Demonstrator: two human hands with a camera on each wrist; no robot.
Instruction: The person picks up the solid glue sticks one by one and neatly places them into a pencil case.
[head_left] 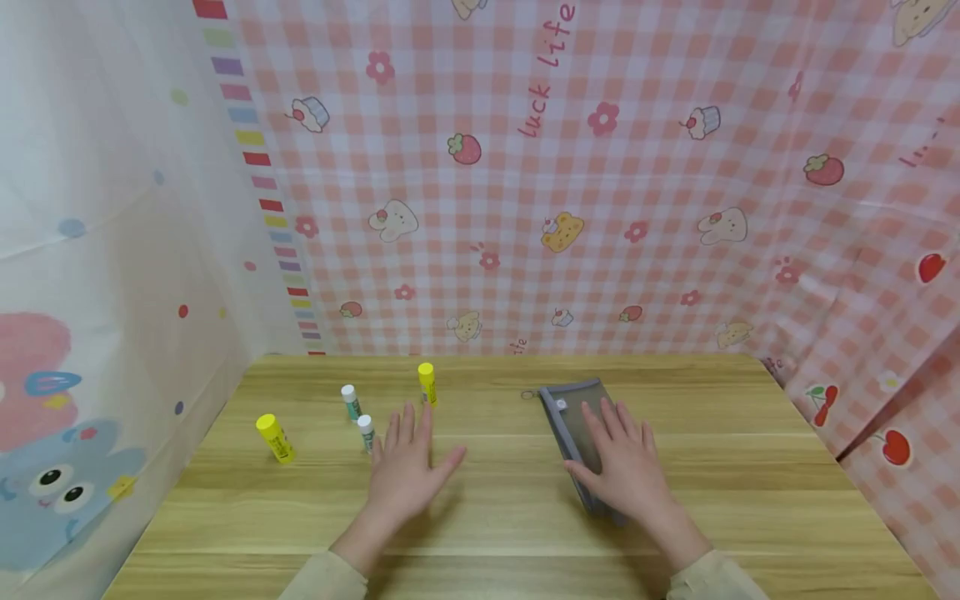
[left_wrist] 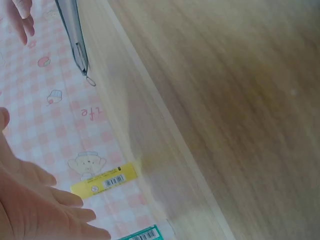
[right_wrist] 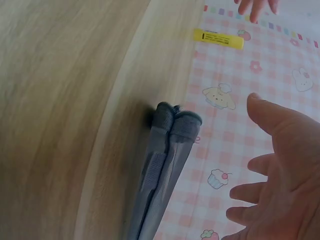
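My left hand (head_left: 407, 475) is spread over the table with straight fingers and holds nothing. Just beyond its fingertips stands a yellow glue stick (head_left: 427, 385). Beside its fingers is a small white-capped green stick (head_left: 366, 433), partly hidden by the hand, and another like it (head_left: 351, 402) stands a little farther back. A second yellow glue stick (head_left: 276, 439) stands farther left. On the right, my right hand (head_left: 630, 467) hovers palm down with spread fingers, overlapping a grey mesh zipper pouch (head_left: 572, 421). In the right wrist view the pouch's end (right_wrist: 172, 130) shows apart from the fingers.
The wood-grain table (head_left: 495, 533) has its back edge against a pink checked cloth (head_left: 495, 192). A white patterned cloth (head_left: 112, 275) hangs on the left. A small metal ring (head_left: 529, 395) sticks out from the pouch's far left corner.
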